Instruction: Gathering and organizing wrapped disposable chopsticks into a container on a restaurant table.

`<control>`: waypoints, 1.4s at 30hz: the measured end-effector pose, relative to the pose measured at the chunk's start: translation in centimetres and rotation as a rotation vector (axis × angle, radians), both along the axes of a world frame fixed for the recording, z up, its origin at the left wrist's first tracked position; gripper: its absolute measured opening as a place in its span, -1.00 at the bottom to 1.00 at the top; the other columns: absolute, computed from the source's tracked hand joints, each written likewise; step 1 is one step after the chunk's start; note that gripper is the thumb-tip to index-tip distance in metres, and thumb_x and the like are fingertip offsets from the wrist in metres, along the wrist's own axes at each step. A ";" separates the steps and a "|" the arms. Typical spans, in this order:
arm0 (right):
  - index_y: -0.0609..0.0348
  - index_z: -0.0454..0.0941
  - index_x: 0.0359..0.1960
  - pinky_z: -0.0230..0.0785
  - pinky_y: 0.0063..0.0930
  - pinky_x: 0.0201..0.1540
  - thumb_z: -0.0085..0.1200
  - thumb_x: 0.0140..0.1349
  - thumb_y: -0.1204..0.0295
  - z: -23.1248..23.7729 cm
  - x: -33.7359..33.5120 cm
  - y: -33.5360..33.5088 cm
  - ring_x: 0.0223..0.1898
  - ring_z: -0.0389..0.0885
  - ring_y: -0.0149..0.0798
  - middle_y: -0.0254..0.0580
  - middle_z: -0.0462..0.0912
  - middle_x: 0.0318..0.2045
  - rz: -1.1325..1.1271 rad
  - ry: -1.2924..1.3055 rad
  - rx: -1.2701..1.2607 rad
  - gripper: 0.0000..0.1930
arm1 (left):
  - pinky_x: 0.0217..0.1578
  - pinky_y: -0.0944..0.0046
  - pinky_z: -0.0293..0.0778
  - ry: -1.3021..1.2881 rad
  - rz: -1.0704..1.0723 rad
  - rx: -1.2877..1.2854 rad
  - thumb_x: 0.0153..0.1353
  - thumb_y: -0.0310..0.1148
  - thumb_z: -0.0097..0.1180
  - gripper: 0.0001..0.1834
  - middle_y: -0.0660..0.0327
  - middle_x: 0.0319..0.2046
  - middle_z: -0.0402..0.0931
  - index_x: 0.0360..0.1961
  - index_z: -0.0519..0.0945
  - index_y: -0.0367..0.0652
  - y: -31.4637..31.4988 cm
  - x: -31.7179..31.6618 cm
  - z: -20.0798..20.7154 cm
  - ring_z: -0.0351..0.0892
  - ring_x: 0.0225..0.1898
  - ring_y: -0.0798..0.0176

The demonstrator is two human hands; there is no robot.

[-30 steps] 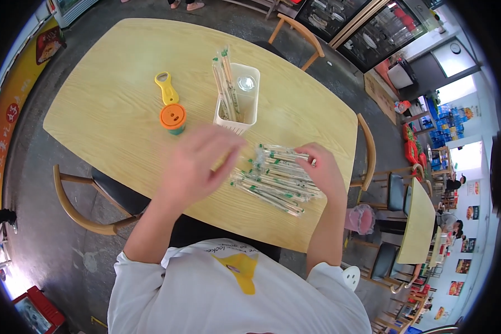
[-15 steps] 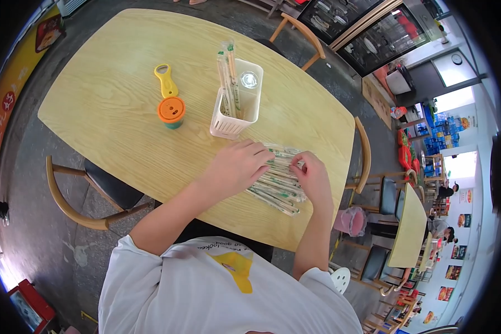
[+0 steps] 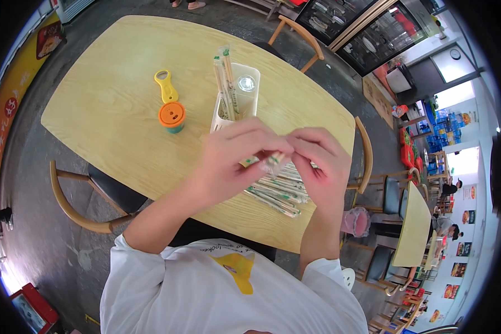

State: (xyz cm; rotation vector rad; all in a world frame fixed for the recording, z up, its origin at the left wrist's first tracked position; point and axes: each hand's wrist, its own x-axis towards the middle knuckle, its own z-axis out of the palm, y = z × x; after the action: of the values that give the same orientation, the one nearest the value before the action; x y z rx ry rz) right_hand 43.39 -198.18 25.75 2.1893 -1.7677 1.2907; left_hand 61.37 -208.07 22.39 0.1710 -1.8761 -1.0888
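Both of my hands are raised over the near right part of the table, fingertips meeting. My left hand (image 3: 236, 153) is closed round wrapped chopsticks (image 3: 274, 161), whose clear-wrapped ends poke out below its fingers. My right hand (image 3: 321, 161) pinches at the same chopsticks; how many are held is hidden. Beneath the hands lies a pile of paired chopsticks (image 3: 281, 196) in clear sleeves with green print. Just beyond my left hand stands a white plastic utensil holder (image 3: 250, 104), its front partly covered by that hand. Several wrapped chopsticks (image 3: 226, 83) stand upright in its left compartment.
On the wooden table (image 3: 111, 106), left of the holder, are an orange-lidded green container (image 3: 172, 116) and a yellow bottle opener (image 3: 165, 86). Chairs stand round the table, one at left (image 3: 94, 197). A pink bin (image 3: 355, 221) stands on the floor at right.
My hands have risen from the pile and come together, now with wrapped chopsticks between them. The holder, container and opener stay in place on the table.
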 end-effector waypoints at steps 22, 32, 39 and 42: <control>0.25 0.70 -0.18 0.56 -0.29 -0.30 0.34 0.25 0.49 -4.4 0.3 -9.9 -0.35 0.72 -0.12 -0.09 0.73 -0.30 -0.100 -0.132 0.153 -0.85 | -0.31 0.20 0.63 -0.077 0.414 -0.386 0.31 -0.45 0.30 -0.83 0.26 -0.22 0.62 -0.07 0.69 -0.09 -7.5 -1.9 -1.3 0.72 -0.28 0.15; 0.18 0.74 -0.12 0.48 -0.31 -0.28 0.36 0.23 0.47 -4.3 -0.3 -8.9 -0.38 0.61 -0.18 -0.16 0.64 -0.32 -0.127 -0.148 0.124 -0.81 | -0.29 0.24 0.64 -0.161 0.500 -0.441 0.20 -0.61 0.34 -0.78 0.17 -0.23 0.68 -0.12 0.73 -0.18 -6.2 -1.0 -1.2 0.73 -0.26 0.17; 0.20 0.74 -0.05 0.46 -0.40 -0.28 0.31 0.26 0.52 -6.8 -5.1 -1.3 -0.37 0.60 -0.28 -0.21 0.67 -0.26 -0.288 -0.205 0.382 -0.78 | -0.27 0.22 0.62 -0.214 0.407 -0.243 0.21 -0.58 0.33 -0.80 0.20 -0.28 0.70 -0.15 0.73 -0.14 -2.8 3.0 -3.1 0.71 -0.26 0.15; 0.19 0.74 -0.06 0.49 -0.40 -0.27 0.31 0.26 0.53 -9.1 -6.4 2.0 -0.33 0.62 -0.25 -0.17 0.67 -0.22 -0.272 -0.167 0.622 -0.78 | -0.27 0.22 0.61 -0.254 0.318 -0.141 0.22 -0.58 0.32 -0.82 0.18 -0.28 0.70 -0.15 0.73 -0.16 -1.7 3.2 -3.3 0.71 -0.27 0.14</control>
State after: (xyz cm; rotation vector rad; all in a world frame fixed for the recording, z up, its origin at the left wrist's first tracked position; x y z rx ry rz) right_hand 36.94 -196.20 16.64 2.0065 -2.7154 0.9735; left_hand 64.60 -209.75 19.06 0.5280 -2.0555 -0.7411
